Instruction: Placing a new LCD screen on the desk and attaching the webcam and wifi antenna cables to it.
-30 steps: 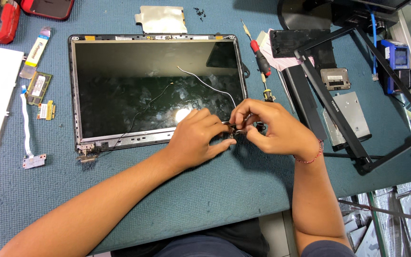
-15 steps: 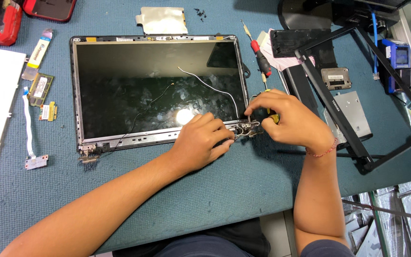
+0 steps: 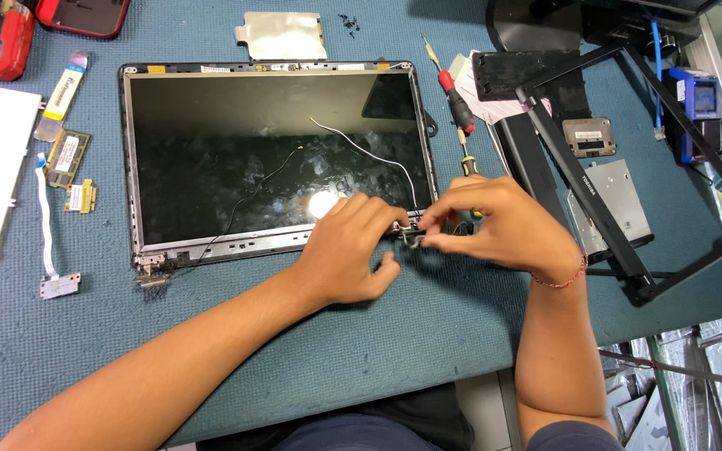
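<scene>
My notes: both forearms bare, no sleeves or gloves in view. Right hand (image 3: 503,230) has a thin red thread bracelet at the wrist. Left hand (image 3: 348,250) wears nothing. Dark trousers at bottom edge

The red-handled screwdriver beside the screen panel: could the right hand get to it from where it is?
Probably yes. The red-handled screwdriver lies on the mat just beyond the right hand, with only bare mat between them. But that hand's fingers are pinching the metal hinge and would have to let go.
</scene>
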